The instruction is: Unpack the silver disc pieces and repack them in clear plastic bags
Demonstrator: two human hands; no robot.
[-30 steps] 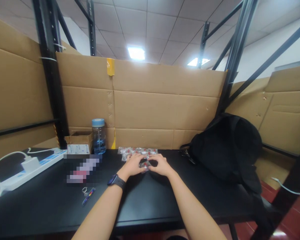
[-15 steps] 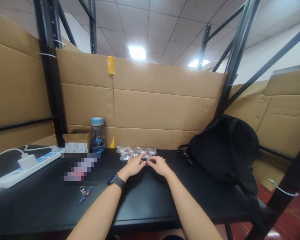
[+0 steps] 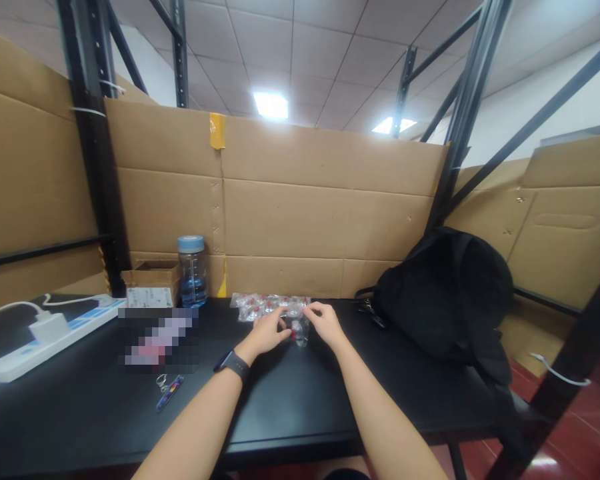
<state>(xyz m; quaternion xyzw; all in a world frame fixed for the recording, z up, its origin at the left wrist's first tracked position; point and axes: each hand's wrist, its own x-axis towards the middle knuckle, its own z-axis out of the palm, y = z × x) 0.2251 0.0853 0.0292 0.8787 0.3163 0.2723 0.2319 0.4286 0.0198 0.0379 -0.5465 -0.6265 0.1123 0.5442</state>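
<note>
My left hand (image 3: 269,331) and my right hand (image 3: 323,321) meet over a small clear plastic bag (image 3: 299,328) with red parts inside, held up off the black table (image 3: 280,400). Both hands pinch the bag's edges. A dark watch (image 3: 234,364) sits on my left wrist. Just behind the hands lies a pile of similar clear bags with red pieces (image 3: 260,305).
A black backpack (image 3: 445,293) leans at the right. A blue-lidded water bottle (image 3: 192,270) and a small cardboard box (image 3: 153,280) stand at the back left. A white power strip (image 3: 50,330) lies far left, a small key-ring tool (image 3: 167,390) nearer. Cardboard walls enclose the table.
A second ago my hands pressed a bag flat on the table. Now they have lifted one bag upright between the fingers, and the right hand has moved slightly back.
</note>
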